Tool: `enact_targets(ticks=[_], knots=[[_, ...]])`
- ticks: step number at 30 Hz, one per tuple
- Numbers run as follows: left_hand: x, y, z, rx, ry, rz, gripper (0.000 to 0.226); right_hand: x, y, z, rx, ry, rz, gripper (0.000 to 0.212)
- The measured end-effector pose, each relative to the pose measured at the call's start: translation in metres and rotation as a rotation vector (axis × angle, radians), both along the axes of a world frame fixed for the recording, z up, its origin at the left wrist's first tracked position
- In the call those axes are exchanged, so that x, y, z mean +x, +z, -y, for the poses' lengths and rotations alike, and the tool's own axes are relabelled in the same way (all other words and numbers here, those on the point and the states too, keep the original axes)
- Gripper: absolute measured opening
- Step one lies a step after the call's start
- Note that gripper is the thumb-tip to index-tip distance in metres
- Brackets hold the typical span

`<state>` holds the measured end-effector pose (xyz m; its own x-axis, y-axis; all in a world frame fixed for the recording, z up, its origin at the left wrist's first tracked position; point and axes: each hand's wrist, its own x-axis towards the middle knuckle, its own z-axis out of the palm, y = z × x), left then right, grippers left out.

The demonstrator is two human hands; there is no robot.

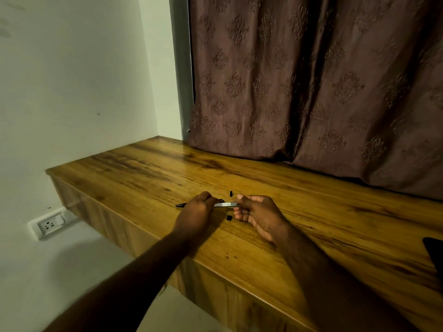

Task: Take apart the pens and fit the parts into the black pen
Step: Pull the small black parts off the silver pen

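Pen (224, 205): one, held level just above the wooden table (143, 173), dark tip to the left, pale band toward the right. My left hand (197, 209) curls round its middle; my right hand (256, 212) pinches its right end. Barrel contents: cannot tell. Far black piece (231, 193): on the table beyond the pen. Near black piece (229, 218): on the table beside my right hand.

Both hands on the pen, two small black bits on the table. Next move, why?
Probably draw the right hand rightward, sliding the pale section out of the black pen, which the left hand grips. Two small black parts already lie loose on the table.
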<state>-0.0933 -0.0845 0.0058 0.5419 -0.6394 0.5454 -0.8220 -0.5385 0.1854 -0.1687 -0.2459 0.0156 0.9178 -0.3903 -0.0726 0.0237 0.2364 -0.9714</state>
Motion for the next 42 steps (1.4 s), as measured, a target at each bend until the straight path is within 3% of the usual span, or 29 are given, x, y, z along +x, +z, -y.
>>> enact_targets(ticks=[10,17,23,27,29,42], knots=[[0.0,-0.002,-0.002,-0.033,-0.062,-0.021,0.034,0.004,0.002,-0.001,-0.035,-0.002,-0.035,0.051],[-0.001,-0.003,-0.004,-0.087,-0.058,-0.067,0.026,0.002,0.003,0.002,0.003,0.002,-0.042,0.048],[-0.005,-0.001,-0.006,-0.109,-0.049,-0.106,0.048,0.002,0.002,0.007,0.103,0.024,-0.049,0.037],[-0.003,-0.002,-0.006,-0.12,-0.021,-0.098,0.023,-0.002,0.003,0.012,0.188,0.037,-0.021,0.022],[-0.002,-0.003,-0.006,-0.123,-0.02,-0.099,0.023,-0.003,0.003,0.015,0.198,0.048,-0.017,0.018],[-0.002,-0.004,-0.007,-0.159,0.026,-0.105,0.022,-0.008,0.004,0.021,0.234,0.056,-0.006,0.032]])
